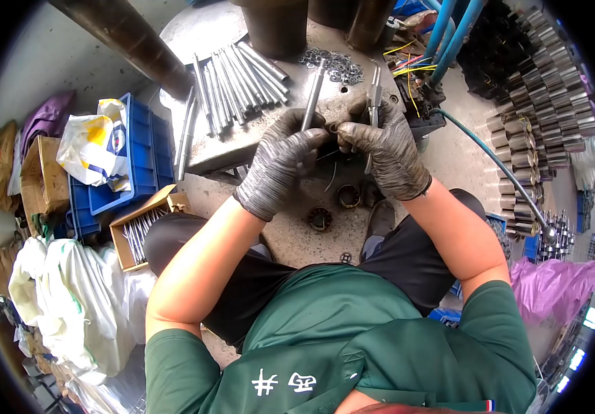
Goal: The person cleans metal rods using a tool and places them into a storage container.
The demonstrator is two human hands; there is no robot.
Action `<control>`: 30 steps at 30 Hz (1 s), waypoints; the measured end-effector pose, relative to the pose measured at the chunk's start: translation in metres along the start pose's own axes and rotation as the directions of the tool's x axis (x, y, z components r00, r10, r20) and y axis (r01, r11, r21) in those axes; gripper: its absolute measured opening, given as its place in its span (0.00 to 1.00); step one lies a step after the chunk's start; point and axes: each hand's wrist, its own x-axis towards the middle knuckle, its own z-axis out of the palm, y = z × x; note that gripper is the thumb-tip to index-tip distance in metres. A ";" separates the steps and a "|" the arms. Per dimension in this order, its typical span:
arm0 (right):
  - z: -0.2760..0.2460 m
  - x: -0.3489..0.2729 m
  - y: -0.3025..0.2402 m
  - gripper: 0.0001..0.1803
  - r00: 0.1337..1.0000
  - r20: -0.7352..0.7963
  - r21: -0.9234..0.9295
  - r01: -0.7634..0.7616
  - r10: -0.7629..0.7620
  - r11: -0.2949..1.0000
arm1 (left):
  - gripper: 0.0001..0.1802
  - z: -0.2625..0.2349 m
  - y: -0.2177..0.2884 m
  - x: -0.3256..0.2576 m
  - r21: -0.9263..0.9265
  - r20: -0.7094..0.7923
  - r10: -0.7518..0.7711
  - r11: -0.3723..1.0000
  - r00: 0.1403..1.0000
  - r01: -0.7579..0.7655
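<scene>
Steel rod point(313, 93) pinched in gloved left hand point(280, 162), pliers point(373, 103) clasped in right hand point(387, 148); ring at rod tip, barely visible, could be flicked off the desk point(242, 148) if pliers slip.

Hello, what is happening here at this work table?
A person in grey gloves works over a metal table. The left hand grips a metal rod; the right hand holds pliers at the rod's lower end. More rods and a pile of small rings lie on the table.
</scene>
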 end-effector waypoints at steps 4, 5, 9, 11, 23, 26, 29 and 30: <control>0.004 0.002 0.003 0.17 1.000 -0.026 -0.054 -0.018 0.016 0.998 | 0.12 0.004 -0.002 0.000 0.140 -0.137 -0.050 0.988 0.989 0.069; 0.005 0.003 0.003 0.17 1.000 -0.024 -0.070 -0.021 0.019 0.997 | 0.11 0.001 -0.002 0.001 0.180 -0.079 -0.031 0.983 0.996 0.045; -0.005 0.004 -0.002 0.23 0.989 -0.028 0.076 -0.143 0.145 0.987 | 0.07 0.003 0.001 0.005 0.093 -0.205 0.041 0.995 0.978 -0.022; -0.011 0.002 -0.003 0.35 0.994 0.083 -0.217 -0.049 0.068 0.975 | 0.06 0.002 0.006 0.007 -0.028 -0.241 0.072 0.996 0.968 -0.081; 0.001 -0.003 -0.017 0.38 0.815 0.432 -0.865 0.496 -0.387 0.078 | 0.05 -0.015 0.011 0.004 -0.116 -0.267 0.137 0.978 0.954 -0.173; 0.002 -0.005 -0.019 0.39 0.824 0.427 -0.868 0.489 -0.373 0.086 | 0.06 -0.013 0.011 0.005 -0.122 -0.274 0.142 0.976 0.951 -0.181; 0.002 -0.006 -0.017 0.39 0.822 0.431 -0.864 0.496 -0.372 0.093 | 0.05 -0.012 0.013 0.002 -0.113 -0.279 0.137 0.978 0.951 -0.174; 0.001 -0.006 -0.016 0.39 0.816 0.438 -0.861 0.502 -0.378 0.087 | 0.05 -0.013 0.013 0.002 -0.114 -0.263 0.139 0.978 0.955 -0.174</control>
